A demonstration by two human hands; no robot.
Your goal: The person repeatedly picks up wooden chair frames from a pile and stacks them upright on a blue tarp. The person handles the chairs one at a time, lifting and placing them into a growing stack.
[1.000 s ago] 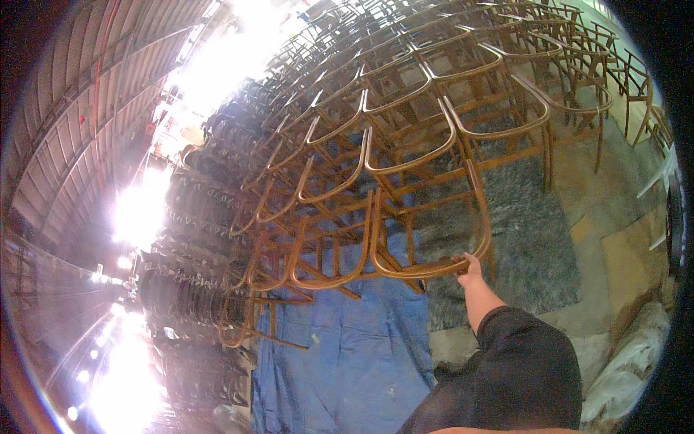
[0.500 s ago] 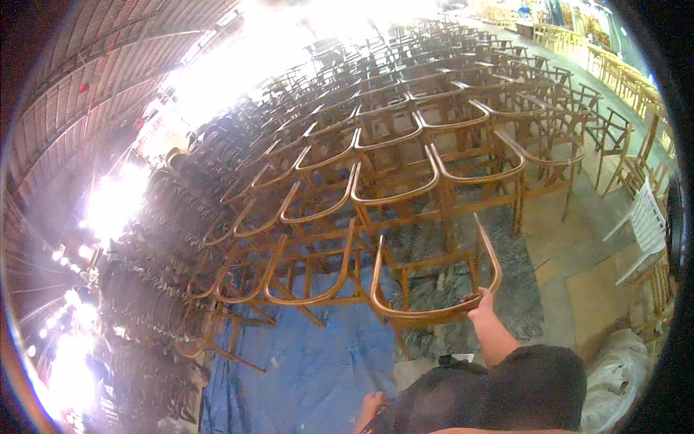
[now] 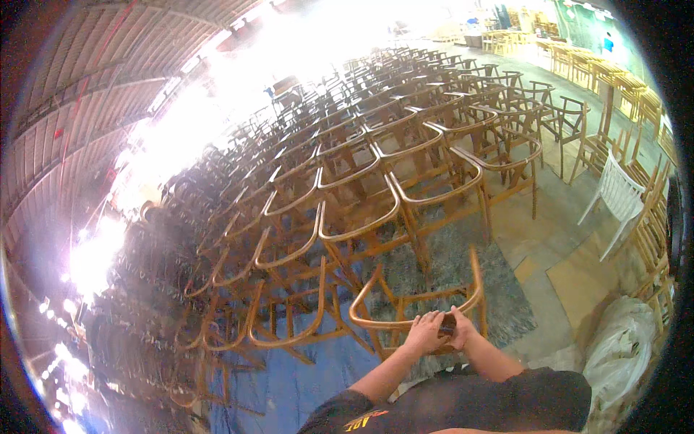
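Note:
A wooden chair frame with a curved, rounded top rail stands right in front of me. My left hand lies on the near bend of that rail, fingers bent over it. Close beside it, my right hand is curled at the same stretch of rail. Between the two hands is a small dark brown thing, mostly covered by fingers; its kind cannot be made out. The right hand's fingers close round it.
Rows of similar wooden chairs fill the space ahead and left. A blue tarp and grey mat cover floor beneath. To the right are a white chair, stacked wooden chairs and a plastic-wrapped bundle.
My left hand has risen from low by my body to the rail, joining the right. The view has shifted, and the chair frame now appears slightly lower and further left.

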